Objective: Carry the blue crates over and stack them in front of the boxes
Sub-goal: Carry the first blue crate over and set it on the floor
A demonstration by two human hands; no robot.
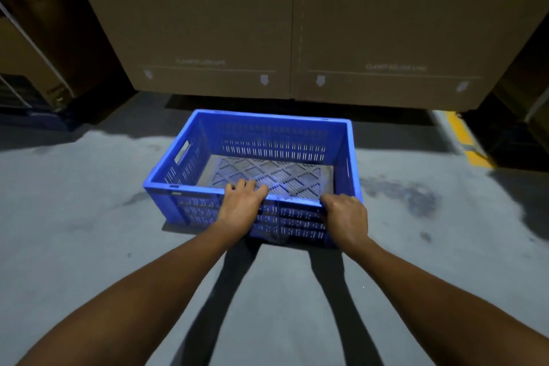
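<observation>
Gripping the near rim of the empty blue crate were left hand and right hand; rigid slotted plastic, judged light; side handle slots looked steadier.

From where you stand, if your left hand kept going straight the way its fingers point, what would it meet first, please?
The left hand grips the blue crate's near rim, fingers pointing forward. Going on, it would probably cross the empty inside and meet the far wall, though depth is hard to judge.
</observation>
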